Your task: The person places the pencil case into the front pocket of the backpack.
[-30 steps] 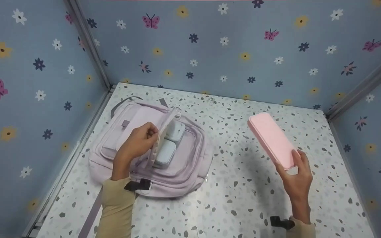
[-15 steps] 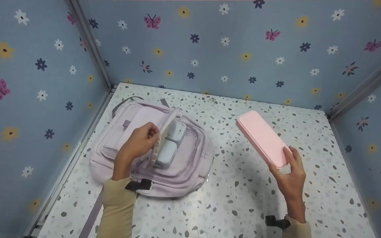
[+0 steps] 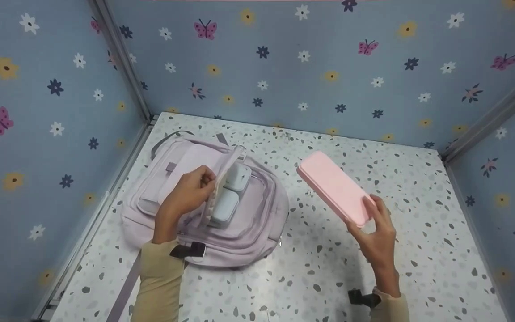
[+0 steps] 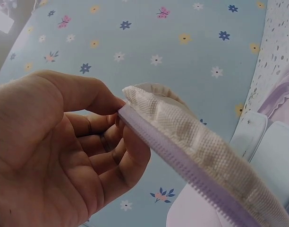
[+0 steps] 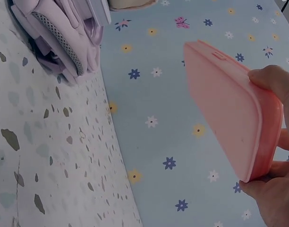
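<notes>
A lilac backpack [image 3: 257,223] lies on the left of the speckled table, its front compartment unzipped. My left hand [image 3: 187,191] pinches the zipper edge of the raised flap [image 4: 182,156] between thumb and fingers. Behind that flap, two pale blue boxes [image 3: 225,205] sit side by side in the compartment, partly hidden. To the right of the backpack, my right hand [image 3: 377,232] grips a long pink case [image 3: 335,188] by its near end, thumb on one side and fingers on the other. The right wrist view shows the case [image 5: 225,109] held above the table, with a small catch on its edge.
The white speckled table [image 3: 302,281] is bounded by blue flowered panels [image 3: 284,67] at the back and both sides. A backpack strap [image 3: 123,290] trails toward the near left edge. Metal rails [image 3: 137,71] frame the corners.
My right hand has carried the pink case leftward, closer to the backpack. The left hand keeps its grip on the flap and stays about where it was.
</notes>
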Available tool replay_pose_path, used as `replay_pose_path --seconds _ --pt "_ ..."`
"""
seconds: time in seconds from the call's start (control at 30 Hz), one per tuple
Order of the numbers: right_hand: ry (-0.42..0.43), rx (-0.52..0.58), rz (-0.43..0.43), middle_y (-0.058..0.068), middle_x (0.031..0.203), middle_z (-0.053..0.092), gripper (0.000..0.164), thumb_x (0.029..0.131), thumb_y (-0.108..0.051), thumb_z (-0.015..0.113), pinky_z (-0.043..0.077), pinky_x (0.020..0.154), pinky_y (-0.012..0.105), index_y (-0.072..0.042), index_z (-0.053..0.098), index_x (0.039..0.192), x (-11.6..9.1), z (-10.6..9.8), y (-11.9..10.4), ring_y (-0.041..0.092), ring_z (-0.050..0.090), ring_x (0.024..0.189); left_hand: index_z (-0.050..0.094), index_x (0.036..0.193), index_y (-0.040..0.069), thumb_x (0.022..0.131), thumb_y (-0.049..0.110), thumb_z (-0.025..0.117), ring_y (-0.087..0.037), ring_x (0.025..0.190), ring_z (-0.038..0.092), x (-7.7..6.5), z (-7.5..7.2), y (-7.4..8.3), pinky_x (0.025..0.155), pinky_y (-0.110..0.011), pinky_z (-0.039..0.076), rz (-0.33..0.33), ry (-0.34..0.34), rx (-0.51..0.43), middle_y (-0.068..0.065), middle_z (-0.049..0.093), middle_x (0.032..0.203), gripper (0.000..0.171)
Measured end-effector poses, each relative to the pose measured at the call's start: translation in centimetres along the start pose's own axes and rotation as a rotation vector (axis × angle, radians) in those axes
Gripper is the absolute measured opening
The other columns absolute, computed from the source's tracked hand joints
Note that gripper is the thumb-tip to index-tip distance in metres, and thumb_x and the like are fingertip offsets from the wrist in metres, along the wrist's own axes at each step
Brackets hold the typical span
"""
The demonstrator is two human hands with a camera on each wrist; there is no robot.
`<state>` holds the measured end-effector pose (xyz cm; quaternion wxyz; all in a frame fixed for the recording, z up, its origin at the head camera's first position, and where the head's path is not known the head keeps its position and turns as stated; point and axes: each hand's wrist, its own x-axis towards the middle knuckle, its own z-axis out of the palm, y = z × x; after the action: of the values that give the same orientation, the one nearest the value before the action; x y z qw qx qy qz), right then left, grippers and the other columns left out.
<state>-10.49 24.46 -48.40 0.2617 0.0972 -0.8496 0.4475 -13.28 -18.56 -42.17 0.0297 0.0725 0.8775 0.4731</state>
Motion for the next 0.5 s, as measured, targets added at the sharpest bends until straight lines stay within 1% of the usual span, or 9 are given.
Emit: replay_pose_path --seconds 0.13,0.23,0.37,0.5 --pt "-0.017 0.015 -0.078 0.027 0.132 0.05 0.065 0.064 0.007 0.081 0.032 0.099 0.009 0.006 0.057 0.125 0.0 0.6 -2.1 0.04 0.05 0.117 0.055 0.1 0.0 0.095 0.009 0.048 -0.014 0.066 0.056 0.0 0.0 0.0 0.062 -0.027 0.047 -0.005 -0.007 -0.002 -0.01 0.059 0.084 0.012" --pt "-0.038 0.041 -0.108 0.03 0.129 0.05 0.063 0.065 0.008 0.08 0.033 0.099 0.01 0.008 0.057 0.124 0.0 1.0 -3.5 0.04 0.05 0.116 0.055 0.1 0.0 0.095 0.009 0.048 -0.014 0.067 0.055 0.0 0.0 0.0 0.063 -0.028 0.047 -0.004 -0.007 0.0 -0.01 0.059 0.085 0.012" --pt "-0.064 0.047 -0.115 0.03 0.129 0.05 0.063 0.065 0.006 0.081 0.033 0.098 0.01 0.008 0.057 0.124 -0.1 1.8 -4.1 0.039 0.05 0.117 0.055 0.1 0.001 0.095 0.01 0.048 -0.015 0.069 0.055 0.1 0.0 0.1 0.064 -0.028 0.047 -0.001 -0.001 0.012 -0.01 0.058 0.085 0.013" --pt "-0.08 0.025 -0.103 0.03 0.131 0.05 0.064 0.065 0.004 0.083 0.031 0.099 0.007 0.008 0.058 0.123 -0.3 2.7 -4.2 0.044 0.05 0.118 0.055 0.1 0.001 0.094 0.01 0.049 -0.015 0.072 0.053 0.1 0.0 0.0 0.066 -0.028 0.045 -0.003 0.0 0.023 -0.009 0.058 0.086 0.012"
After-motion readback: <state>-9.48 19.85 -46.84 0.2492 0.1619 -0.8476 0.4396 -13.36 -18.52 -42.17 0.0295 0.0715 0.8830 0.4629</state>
